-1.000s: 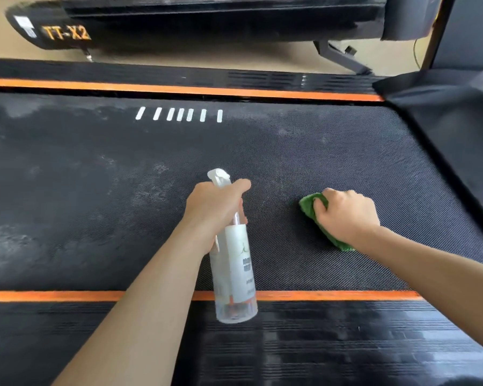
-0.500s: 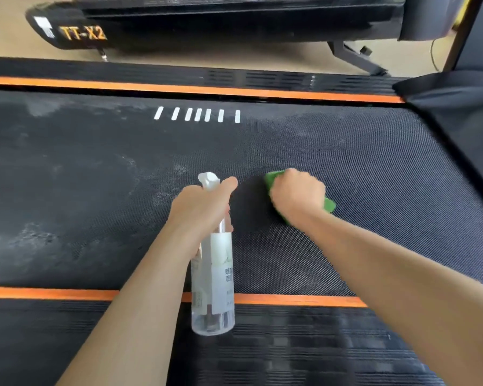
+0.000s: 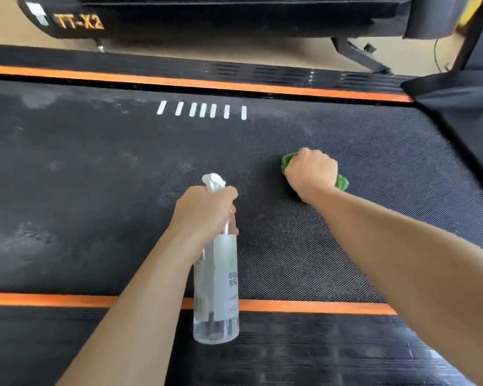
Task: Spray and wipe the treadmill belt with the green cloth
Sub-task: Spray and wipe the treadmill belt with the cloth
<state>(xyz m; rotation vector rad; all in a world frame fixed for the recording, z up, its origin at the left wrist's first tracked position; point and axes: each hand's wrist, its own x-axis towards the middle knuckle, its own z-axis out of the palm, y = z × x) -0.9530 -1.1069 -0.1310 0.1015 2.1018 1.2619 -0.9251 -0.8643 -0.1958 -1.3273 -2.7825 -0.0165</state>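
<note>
The black treadmill belt (image 3: 95, 190) fills the middle of the view, dusty and smeared grey on its left half. My right hand (image 3: 310, 172) presses a bunched green cloth (image 3: 342, 183) flat on the belt right of centre; only the cloth's edges show around the fist. My left hand (image 3: 204, 210) grips the neck of a clear spray bottle (image 3: 219, 288) with a white trigger head, held above the belt's near side with the nozzle pointing away from me.
Orange stripes line the near side rail (image 3: 304, 306) and far side rail (image 3: 179, 80). The black motor cover (image 3: 463, 107) rises at the right. A second treadmill marked TT-X2 (image 3: 78, 22) stands beyond on the tan floor.
My right hand slid the cloth left toward the bottle, then back right and a little farther away. The left hand kept holding the bottle in about the same place.
</note>
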